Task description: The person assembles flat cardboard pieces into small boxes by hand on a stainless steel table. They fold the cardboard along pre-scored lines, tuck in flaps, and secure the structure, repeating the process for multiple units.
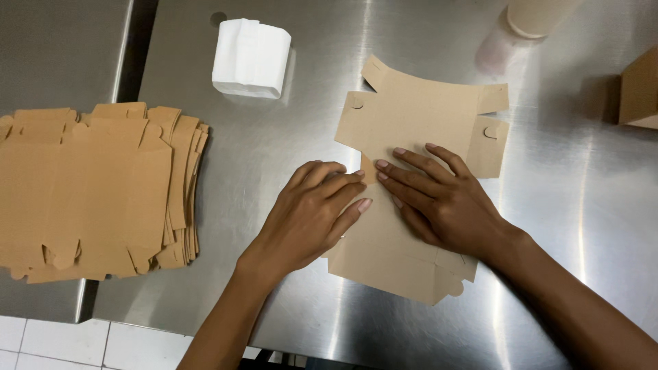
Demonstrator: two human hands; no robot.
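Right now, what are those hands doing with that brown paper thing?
A person presses both hands flat on a brown cardboard box blank lying unfolded on a steel table. The left hand touches its side flap; the right hand holds the middle down. A stack of flat blanks waits on the left, beside white napkins.

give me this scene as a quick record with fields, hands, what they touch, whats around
surface: steel table
left hand: flat, fingertips on the left edge of the cardboard sheet
right hand: flat, pressing on the sheet's middle
sheet state: unfolded, lying flat, tabs and slots visible
left of hands: stack of cardboard sheets
far side: white paper stack
top right: pale cup, partly out of view
right edge: brown box, only partly in view
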